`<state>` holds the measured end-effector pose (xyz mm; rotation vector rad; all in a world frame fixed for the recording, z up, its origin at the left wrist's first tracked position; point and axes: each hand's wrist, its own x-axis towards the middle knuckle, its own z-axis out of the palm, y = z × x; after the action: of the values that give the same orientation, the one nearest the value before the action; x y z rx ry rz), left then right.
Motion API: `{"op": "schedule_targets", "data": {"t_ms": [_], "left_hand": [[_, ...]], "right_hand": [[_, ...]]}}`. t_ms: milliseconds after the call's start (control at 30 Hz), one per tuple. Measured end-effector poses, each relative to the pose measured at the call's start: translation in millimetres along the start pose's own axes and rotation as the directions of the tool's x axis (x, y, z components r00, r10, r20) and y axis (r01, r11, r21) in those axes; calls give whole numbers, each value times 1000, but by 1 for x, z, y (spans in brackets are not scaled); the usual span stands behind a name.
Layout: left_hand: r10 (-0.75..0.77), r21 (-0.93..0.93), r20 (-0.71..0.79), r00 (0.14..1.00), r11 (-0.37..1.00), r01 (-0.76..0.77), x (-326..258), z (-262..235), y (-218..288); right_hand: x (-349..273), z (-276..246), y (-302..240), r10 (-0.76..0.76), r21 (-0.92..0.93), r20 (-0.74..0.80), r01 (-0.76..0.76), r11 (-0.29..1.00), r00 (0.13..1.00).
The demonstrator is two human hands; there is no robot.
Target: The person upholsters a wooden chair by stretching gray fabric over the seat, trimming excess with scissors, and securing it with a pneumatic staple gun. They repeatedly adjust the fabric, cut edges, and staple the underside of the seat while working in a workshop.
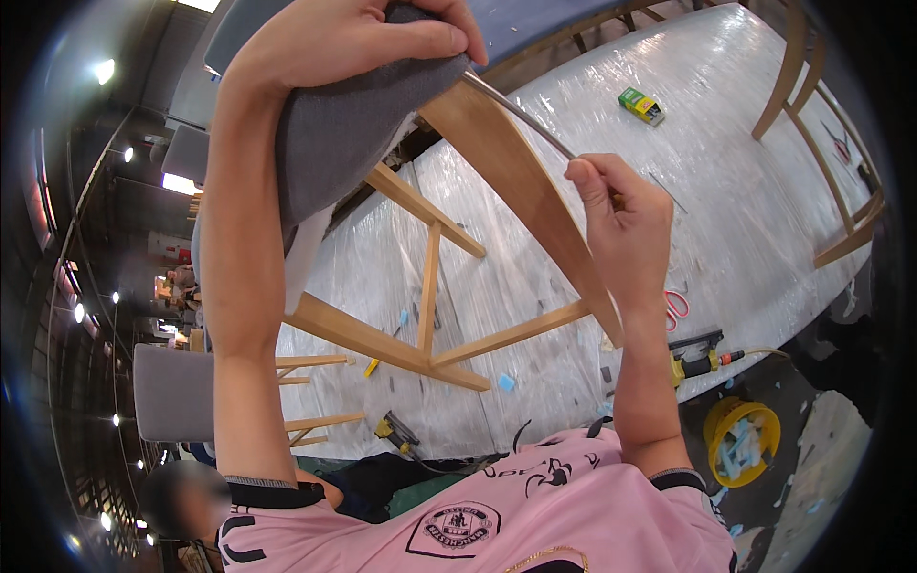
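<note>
Right grip [626, 208] around metal-shafted tool [523, 115]

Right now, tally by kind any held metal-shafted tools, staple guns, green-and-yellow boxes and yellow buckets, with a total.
Held metal-shafted tool: 1
Staple guns: 2
Green-and-yellow box: 1
Yellow bucket: 1
Total: 5

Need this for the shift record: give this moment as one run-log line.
left hand: on gray fabric | right hand: gripping metal-shafted tool, far end at fabric corner | wooden leg: beside tool
</note>
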<state>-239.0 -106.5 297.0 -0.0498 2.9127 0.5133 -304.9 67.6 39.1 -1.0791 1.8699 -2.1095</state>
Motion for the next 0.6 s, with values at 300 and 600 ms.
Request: {"op": "schedule_targets", "data": {"t_ms": [300,600], "left_hand": [[45,35,32,998,998,-46,7,4,0],[-7,149,-97,995,989,22,-17,9,22]], "right_hand": [[13,-27,7,-208,-98,59,213,972,976],[-20,-51,26,-161,-150,144,182,972,976]]}}
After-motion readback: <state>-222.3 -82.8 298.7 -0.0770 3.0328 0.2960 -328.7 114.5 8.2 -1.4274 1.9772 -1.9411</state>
